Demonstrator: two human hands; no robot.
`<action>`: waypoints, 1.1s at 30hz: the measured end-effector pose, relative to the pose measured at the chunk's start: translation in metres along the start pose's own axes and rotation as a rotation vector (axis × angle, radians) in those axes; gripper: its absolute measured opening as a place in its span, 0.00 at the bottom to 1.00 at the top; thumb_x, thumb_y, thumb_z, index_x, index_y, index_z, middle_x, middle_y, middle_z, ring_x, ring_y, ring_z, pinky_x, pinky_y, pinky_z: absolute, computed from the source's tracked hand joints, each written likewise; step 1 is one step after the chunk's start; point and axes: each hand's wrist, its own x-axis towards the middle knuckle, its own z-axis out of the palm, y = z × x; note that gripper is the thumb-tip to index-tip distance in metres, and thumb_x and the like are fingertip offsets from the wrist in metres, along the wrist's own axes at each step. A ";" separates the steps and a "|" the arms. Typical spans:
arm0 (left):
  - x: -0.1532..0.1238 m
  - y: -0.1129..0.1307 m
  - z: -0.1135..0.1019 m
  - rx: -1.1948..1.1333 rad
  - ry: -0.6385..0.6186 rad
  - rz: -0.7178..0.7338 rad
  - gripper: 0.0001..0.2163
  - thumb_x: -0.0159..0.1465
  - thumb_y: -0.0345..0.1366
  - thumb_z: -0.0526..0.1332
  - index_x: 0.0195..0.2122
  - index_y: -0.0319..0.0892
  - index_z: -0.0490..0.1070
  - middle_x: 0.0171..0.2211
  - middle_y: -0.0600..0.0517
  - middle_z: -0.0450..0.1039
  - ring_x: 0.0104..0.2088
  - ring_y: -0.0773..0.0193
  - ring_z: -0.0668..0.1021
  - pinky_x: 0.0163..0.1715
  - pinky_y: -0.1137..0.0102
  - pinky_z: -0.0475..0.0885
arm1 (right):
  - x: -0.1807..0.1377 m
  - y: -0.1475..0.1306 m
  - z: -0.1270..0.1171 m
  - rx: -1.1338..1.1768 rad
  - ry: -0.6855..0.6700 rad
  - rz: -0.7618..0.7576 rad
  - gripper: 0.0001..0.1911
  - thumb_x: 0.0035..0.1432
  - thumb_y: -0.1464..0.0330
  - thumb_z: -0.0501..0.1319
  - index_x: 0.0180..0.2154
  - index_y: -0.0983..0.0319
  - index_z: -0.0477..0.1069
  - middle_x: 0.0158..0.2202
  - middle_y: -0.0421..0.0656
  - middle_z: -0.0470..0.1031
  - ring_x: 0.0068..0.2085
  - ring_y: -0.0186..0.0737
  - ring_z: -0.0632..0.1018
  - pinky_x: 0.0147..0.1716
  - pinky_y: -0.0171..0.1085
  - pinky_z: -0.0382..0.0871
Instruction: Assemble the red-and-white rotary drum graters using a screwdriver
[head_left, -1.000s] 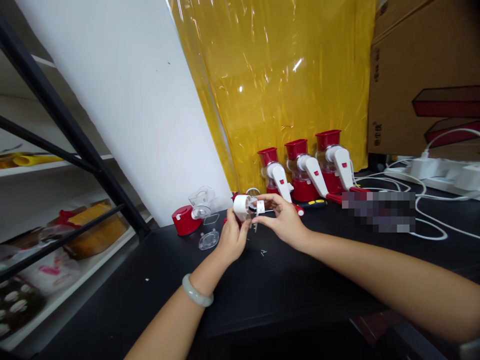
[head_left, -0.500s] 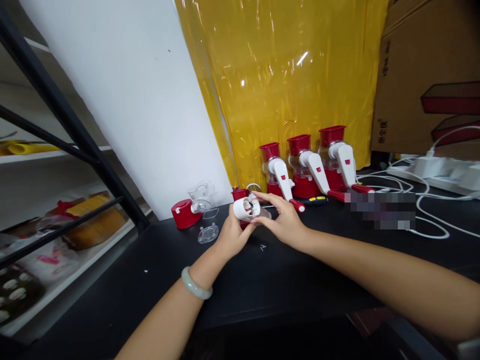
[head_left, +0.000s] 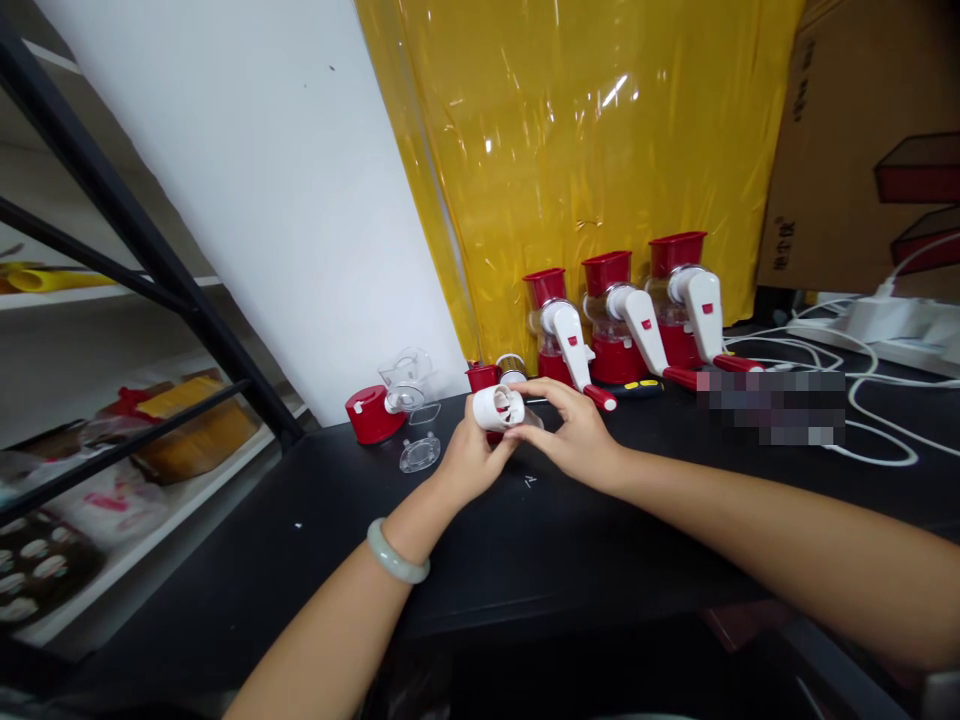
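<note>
In front of me, low over the black table, is a white plastic cylinder-shaped part [head_left: 491,408] with an open, notched end. My left hand [head_left: 466,462] is closed round its left side, thumb underneath. From the right, my right hand [head_left: 581,438] pinches the open end between thumb and fingers. A clear piece shows beneath the right fingers, partly hidden. Just behind are a red plastic part [head_left: 481,376] and a metal-rimmed drum [head_left: 511,368]. Left of my hands stand a red base [head_left: 375,414] and a clear housing [head_left: 407,393], with a clear oval piece [head_left: 420,453] lying flat.
Three red-and-white rotary graters with crank handles [head_left: 641,318] line the back right. A dark screwdriver with yellow marks [head_left: 637,387] lies before them. White cables [head_left: 870,345] and a power strip are far right. Small white bits [head_left: 530,481] dot the black tabletop [head_left: 570,560].
The camera view has shifted slightly. The white part is turned a little in my hands, its open end now facing more to the right. Both hands keep their grip.
</note>
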 end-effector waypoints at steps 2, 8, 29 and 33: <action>0.000 0.000 0.000 0.002 -0.004 -0.005 0.19 0.63 0.38 0.60 0.53 0.39 0.60 0.50 0.39 0.71 0.49 0.52 0.77 0.49 0.57 0.72 | 0.000 0.000 0.000 0.005 -0.002 0.010 0.20 0.52 0.66 0.69 0.49 0.54 0.74 0.46 0.44 0.79 0.49 0.47 0.78 0.52 0.51 0.70; 0.000 0.001 -0.001 0.028 -0.012 -0.025 0.17 0.62 0.38 0.60 0.51 0.40 0.62 0.48 0.40 0.73 0.49 0.51 0.77 0.48 0.57 0.72 | 0.000 0.000 0.000 0.016 0.006 0.008 0.19 0.52 0.66 0.69 0.48 0.54 0.74 0.45 0.44 0.79 0.48 0.46 0.78 0.50 0.50 0.71; 0.002 0.002 -0.005 0.050 -0.046 0.067 0.15 0.64 0.36 0.59 0.51 0.40 0.63 0.48 0.42 0.70 0.48 0.54 0.76 0.51 0.57 0.71 | 0.000 0.000 -0.002 0.019 0.004 -0.010 0.16 0.51 0.63 0.70 0.42 0.57 0.75 0.39 0.44 0.79 0.43 0.45 0.79 0.46 0.48 0.72; 0.001 0.000 -0.003 0.045 -0.024 0.108 0.17 0.63 0.34 0.61 0.52 0.40 0.61 0.48 0.42 0.70 0.48 0.53 0.76 0.50 0.55 0.71 | 0.000 0.002 -0.002 0.008 0.006 -0.038 0.16 0.51 0.63 0.71 0.42 0.58 0.75 0.40 0.45 0.79 0.43 0.45 0.79 0.45 0.47 0.72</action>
